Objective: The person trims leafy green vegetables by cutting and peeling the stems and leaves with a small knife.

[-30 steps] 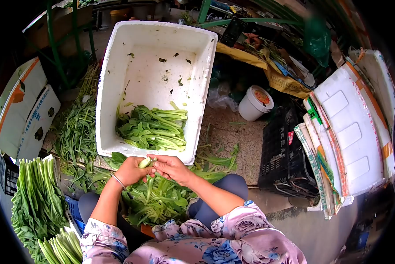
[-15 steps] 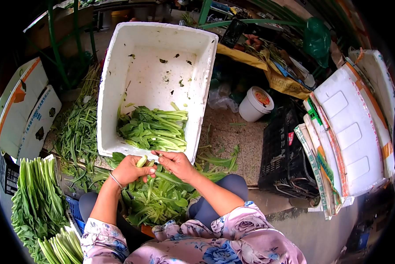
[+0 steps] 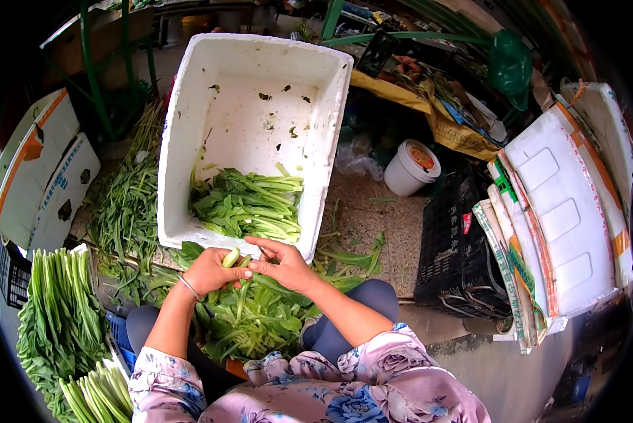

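Note:
My left hand (image 3: 212, 272), with a bracelet at the wrist, is closed round a green stalk (image 3: 231, 258) whose pale cut end sticks up. Close beside it on the right, my right hand (image 3: 282, 266) has thumb and fingers pinched at the leafy part; what lies between its fingertips is too small to tell. Both hands are just in front of the near rim of a white foam box (image 3: 164, 162). Inside the box, a bunch of leafy greens (image 3: 249, 204) lies at the near end. Below my hands is a heap of loose leaves (image 3: 256, 324) between my knees.
Stacked greens (image 3: 59, 317) stand at the lower left, by a blue crate (image 3: 121, 338). More greens (image 3: 127, 211) lie left of the box. On the right are a white bucket (image 3: 411, 168), a black crate (image 3: 454, 247) and foam lids (image 3: 560, 211).
My right hand drew slightly away from my left hand and has come back close beside it. The stalk stays in my left hand. The view has shifted slightly.

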Motion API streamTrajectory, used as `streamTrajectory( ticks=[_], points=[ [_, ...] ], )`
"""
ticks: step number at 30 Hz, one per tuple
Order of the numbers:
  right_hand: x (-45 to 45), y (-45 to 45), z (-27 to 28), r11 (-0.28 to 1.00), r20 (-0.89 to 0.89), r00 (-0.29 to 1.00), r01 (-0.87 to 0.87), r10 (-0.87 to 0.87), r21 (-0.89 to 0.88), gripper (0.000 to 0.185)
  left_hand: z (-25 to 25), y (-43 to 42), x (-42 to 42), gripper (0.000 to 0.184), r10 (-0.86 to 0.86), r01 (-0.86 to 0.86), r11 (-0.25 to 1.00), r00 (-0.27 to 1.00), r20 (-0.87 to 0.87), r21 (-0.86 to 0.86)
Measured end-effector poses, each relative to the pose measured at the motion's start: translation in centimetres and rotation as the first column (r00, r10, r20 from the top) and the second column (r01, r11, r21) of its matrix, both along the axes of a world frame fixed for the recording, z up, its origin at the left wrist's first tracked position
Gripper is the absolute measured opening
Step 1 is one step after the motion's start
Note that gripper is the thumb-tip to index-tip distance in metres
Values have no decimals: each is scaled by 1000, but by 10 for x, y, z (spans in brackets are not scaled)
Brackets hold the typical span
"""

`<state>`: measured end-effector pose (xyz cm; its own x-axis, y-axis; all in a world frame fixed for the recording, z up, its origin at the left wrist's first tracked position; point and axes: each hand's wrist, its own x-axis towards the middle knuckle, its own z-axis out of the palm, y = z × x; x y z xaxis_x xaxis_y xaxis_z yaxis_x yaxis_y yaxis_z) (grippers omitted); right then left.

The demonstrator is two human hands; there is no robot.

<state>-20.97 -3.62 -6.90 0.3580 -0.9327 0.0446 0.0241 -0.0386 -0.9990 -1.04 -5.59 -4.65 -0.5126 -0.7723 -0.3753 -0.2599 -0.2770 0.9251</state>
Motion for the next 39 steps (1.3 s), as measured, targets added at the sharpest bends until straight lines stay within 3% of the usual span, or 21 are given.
streamTrajectory(
  ticks=[4,7,10,13,14,15,16,18,21,24,25,26,27,28,29,31,32,34,35,37,39],
  points=[
    [4,0,-9,998,-87,996,13,-19,-68,27,-3,2,-3,19,-29,29,1000,1000,10,7],
    [3,1,-5,997,-134,990,46,-53,-55,23,-11,-1,-2,22,-51,51,999,998,38,10],
    [5,3,1,997,-46,997,62,-60,43,21,-11,0,-4,29,-65,106,978,974,218,-182],
    [2,0,5,999,-139,990,4,3,50,21,-31,-2,-2,28,-92,114,956,992,90,-271],
    [-2,-7,9,994,-106,994,-27,39,107,24,-24,-2,-1,26,-107,135,955,987,121,-263],
    [-5,-12,33,991,-219,975,55,-28,122,24,-34,-3,-2,26,-34,83,892,993,117,-444],
    [-13,-26,38,994,-182,978,104,-105,-15,25,-21,-5,1,29,-83,151,942,970,229,-300],
    [-31,-60,54,950,-108,944,309,-313,-47,23,-14,-3,1,29,-24,121,927,964,264,-356],
    [-49,-123,75,851,-120,849,489,-515,-193,22,-8,-4,3,26,-53,135,931,969,241,-340],
    [-42,-185,54,843,-280,800,467,-531,-266,22,-8,-7,2,19,-91,108,966,992,82,-233],
    [-42,-204,36,860,-447,735,429,-510,-277,23,-8,-9,2,19,-81,98,968,993,81,-230],
    [-54,-233,1,852,-677,517,314,-524,-420,26,-7,-11,2,16,-78,86,979,996,48,-184],
    [-44,-235,-6,881,-863,208,223,-460,-416,30,-7,-13,2,13,-74,75,988,997,14,-136],
    [-35,-233,-15,924,-935,72,199,-346,-327,28,-3,-14,4,14,-32,24,993,997,-66,-118],
    [-39,-238,-38,953,-958,64,140,-278,-267,31,1,-16,6,14,-21,13,994,998,-67,-111],
    [-35,-236,-57,986,-988,-119,127,-96,-111,32,5,-19,10,15,54,-53,981,999,0,-187],
    [-37,-235,-69,988,-989,-117,115,-92,-105,32,4,-20,12,16,76,-75,971,997,-2,-227],
    [-50,-234,-92,968,-938,-243,-21,-248,-250,34,2,-22,14,15,109,-106,963,994,-1,-249],
    [-55,-237,-99,969,-939,-240,-27,-246,-247,34,1,-22,14,14,128,-123,953,992,0,-278],
    [-63,-244,-105,960,-921,-273,-33,-278,-280,52,-1,-24,16,14,150,-142,940,989,1,-311],
    [-55,-246,-81,973,-943,-257,30,-212,-227,52,-3,-25,16,13,145,-130,940,989,26,-316]
  ],
)
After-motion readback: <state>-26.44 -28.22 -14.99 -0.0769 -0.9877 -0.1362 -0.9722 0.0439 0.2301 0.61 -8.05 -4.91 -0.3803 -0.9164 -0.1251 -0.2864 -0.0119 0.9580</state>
